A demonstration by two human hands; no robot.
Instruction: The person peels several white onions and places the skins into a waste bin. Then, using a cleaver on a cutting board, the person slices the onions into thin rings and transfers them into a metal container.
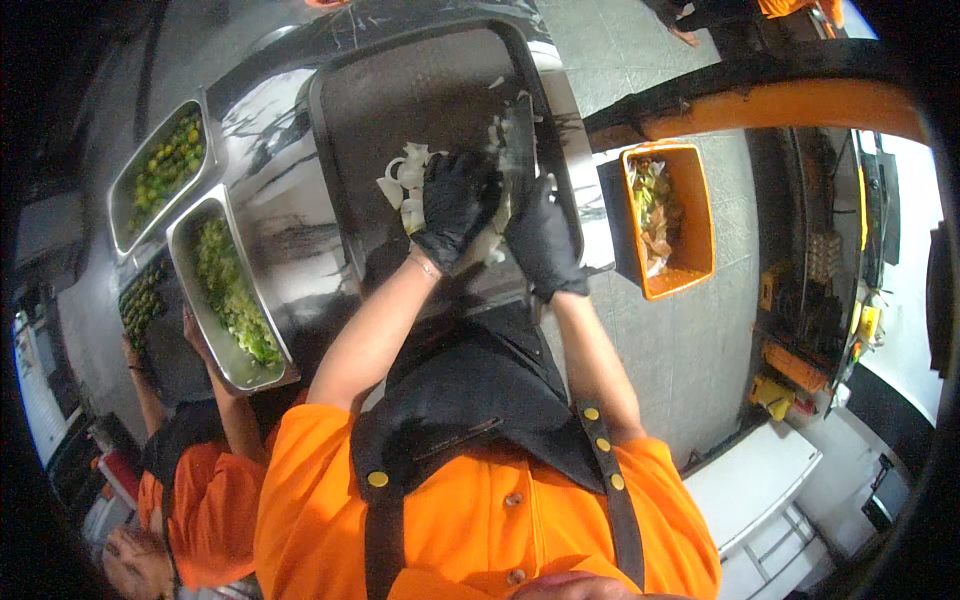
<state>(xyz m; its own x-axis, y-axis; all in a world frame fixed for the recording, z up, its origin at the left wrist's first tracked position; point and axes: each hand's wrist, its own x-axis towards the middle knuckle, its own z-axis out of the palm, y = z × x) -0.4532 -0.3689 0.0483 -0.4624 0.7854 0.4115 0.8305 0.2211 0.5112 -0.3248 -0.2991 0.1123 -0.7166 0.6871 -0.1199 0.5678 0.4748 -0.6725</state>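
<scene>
A dark rectangular tray or board (400, 80) with a raised rim lies before me on the counter. My right hand (545, 240), in a black glove, is closed around a knife (521, 150); its wide blade points away from me and its handle is hidden in the glove. White onion pieces (408, 178) show at the left of my left hand (460, 205), also black-gloved, whose curled fingers press on onion close beside the blade. Small cut onion bits (495, 130) cling to and lie along the blade's left side. What is under the left palm is hidden.
To the left stand a metal pan of chopped green vegetable (222, 262) and another of green and yellow pieces (172, 165). A co-worker (215, 490) in orange has both hands at a dark board with greens. On the right is an orange bin (650, 285) holding scraps.
</scene>
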